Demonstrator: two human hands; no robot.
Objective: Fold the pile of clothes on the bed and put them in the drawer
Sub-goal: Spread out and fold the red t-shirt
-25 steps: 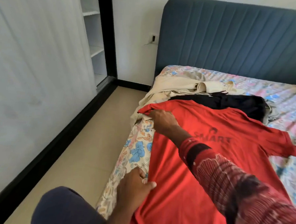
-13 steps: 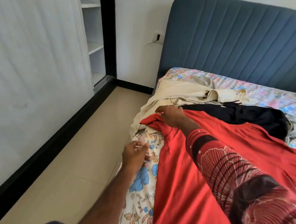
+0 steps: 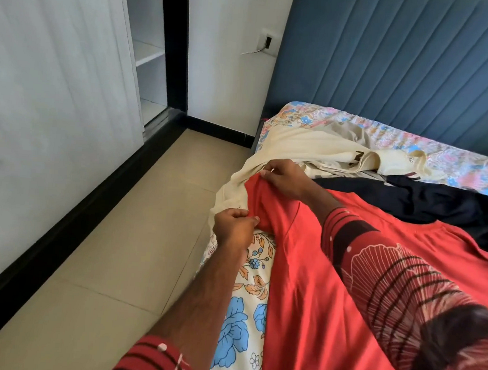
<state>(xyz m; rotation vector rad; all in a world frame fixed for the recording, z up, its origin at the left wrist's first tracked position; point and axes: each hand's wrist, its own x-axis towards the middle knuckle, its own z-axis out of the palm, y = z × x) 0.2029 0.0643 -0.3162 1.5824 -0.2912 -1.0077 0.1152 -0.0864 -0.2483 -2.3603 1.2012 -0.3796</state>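
Your right hand (image 3: 285, 177) is pinching the top edge of the red t-shirt (image 3: 316, 291) at its sleeve end, fingers curled round the fabric, near the left edge of the bed (image 3: 244, 323). Your left hand (image 3: 234, 227) is curled at the lower edge of that same sleeve; it looks like a pinch on the red fabric, fingertips touching it, but the contact is partly hidden by the fingers. Both hands are close together, right above left in the head view.

The red t-shirt lies spread along the floral sheet, running from the sleeve you're holding down under your right arm. The sleeve end is lifted and bunched. Beyond it, a cream garment (image 3: 306, 148) lies crumpled, one part draped over the bed's edge and touching the red sleeve. A black garment (image 3: 438, 204) sits to the right of your right hand, overlapping the red shirt's upper edge.

Blue padded headboard (image 3: 404, 66) behind the pile. Open white shelves (image 3: 149, 54) to the far left, tiled floor (image 3: 111, 247) beside the bed.
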